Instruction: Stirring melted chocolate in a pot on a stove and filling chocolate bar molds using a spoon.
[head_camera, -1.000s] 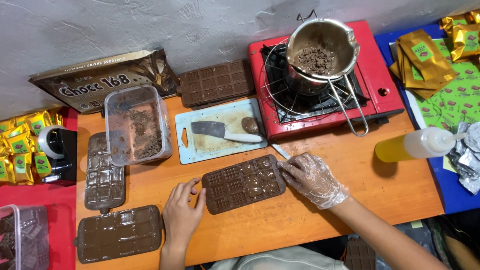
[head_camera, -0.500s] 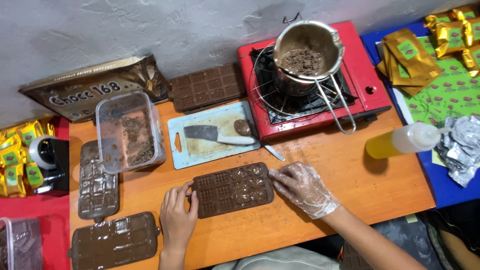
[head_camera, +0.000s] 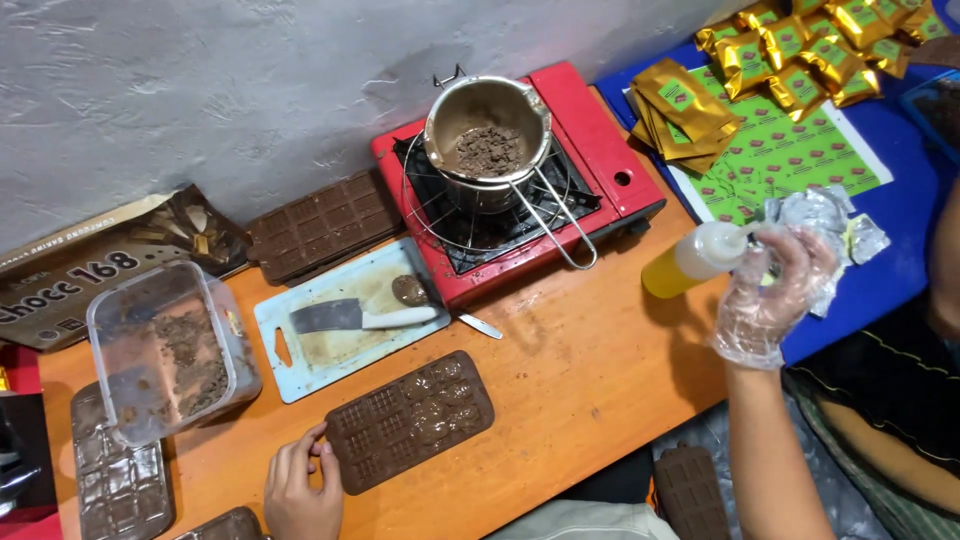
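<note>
A brown chocolate mould (head_camera: 410, 420) lies on the orange table near its front edge, some of its cavities filled. My bare left hand (head_camera: 300, 490) holds the mould's left end with its fingertips. My gloved right hand (head_camera: 770, 295) is far out to the right, its fingers closed around the cap end of a squeeze bottle (head_camera: 690, 260) of yellow liquid. The bottle lies on its side at the table's right edge.
A red gas stove (head_camera: 600, 130) carries a metal pot (head_camera: 487, 130) of chocolate bits. In front lies a cutting board (head_camera: 340, 350) with a knife (head_camera: 340, 316). A clear tub (head_camera: 165, 350) and filled moulds (head_camera: 120, 490) sit left. Gold packets (head_camera: 800, 40) and foil (head_camera: 830, 215) lie right.
My right hand has let go of the mould and moved right to the squeeze bottle. My left hand stays at the mould's left end. The camera view has shifted right.
</note>
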